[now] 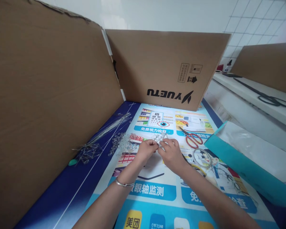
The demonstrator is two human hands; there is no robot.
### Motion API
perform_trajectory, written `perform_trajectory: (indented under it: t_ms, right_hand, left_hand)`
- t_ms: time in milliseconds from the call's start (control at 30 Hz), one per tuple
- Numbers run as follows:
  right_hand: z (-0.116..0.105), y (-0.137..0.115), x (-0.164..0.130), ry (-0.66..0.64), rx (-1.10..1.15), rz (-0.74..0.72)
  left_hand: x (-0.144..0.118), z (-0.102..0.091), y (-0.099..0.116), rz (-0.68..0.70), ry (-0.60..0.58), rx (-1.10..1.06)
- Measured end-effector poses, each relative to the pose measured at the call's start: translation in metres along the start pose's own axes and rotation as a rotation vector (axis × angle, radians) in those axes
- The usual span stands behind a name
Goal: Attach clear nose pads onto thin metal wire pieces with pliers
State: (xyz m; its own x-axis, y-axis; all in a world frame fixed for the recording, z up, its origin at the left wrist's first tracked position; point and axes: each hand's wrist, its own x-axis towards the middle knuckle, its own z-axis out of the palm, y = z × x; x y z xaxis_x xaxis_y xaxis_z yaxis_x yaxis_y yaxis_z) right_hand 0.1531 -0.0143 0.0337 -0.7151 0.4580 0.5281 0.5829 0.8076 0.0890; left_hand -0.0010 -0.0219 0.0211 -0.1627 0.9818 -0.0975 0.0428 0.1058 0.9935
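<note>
We are mid-assembly: our left hand [146, 149] and right hand [171, 152] pinch a small clear beaded wire piece [160, 137]; loose clear beads [124, 143] at nine o'clock look likely needed next.

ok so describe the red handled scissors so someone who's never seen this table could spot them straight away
Start at the big cardboard box printed YUETU standing at the back of the table. Come down onto the printed poster towards the person's right hand. The red-handled scissors lie flat just right of that hand, above a roll of clear tape; the other scissors on the far counter are all dark.
</note>
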Motion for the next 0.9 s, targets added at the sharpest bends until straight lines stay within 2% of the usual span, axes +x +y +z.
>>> perform_trajectory:
  t_ms: [167,367,533,733,900]
  right_hand:
    - [0.005,0.005,-0.002,0.027,0.028,0.032]
    - [0.011,0.007,-0.003,0.063,0.050,0.070]
    - [0.011,0.009,-0.003,0.083,0.055,0.084]
    - [0.010,0.012,-0.003,0.101,0.064,0.106]
    - [0.011,0.012,-0.002,0.127,0.070,0.179]
  left_hand:
    - [0.002,-0.002,-0.002,0.040,-0.038,0.097]
    - [0.003,0.008,-0.007,0.151,0.055,0.181]
    - [-0.004,0.015,-0.007,0.232,0.072,0.234]
    - [-0.009,0.021,-0.008,0.288,0.102,0.259]
    - [-0.009,0.027,-0.009,0.312,0.135,0.219]
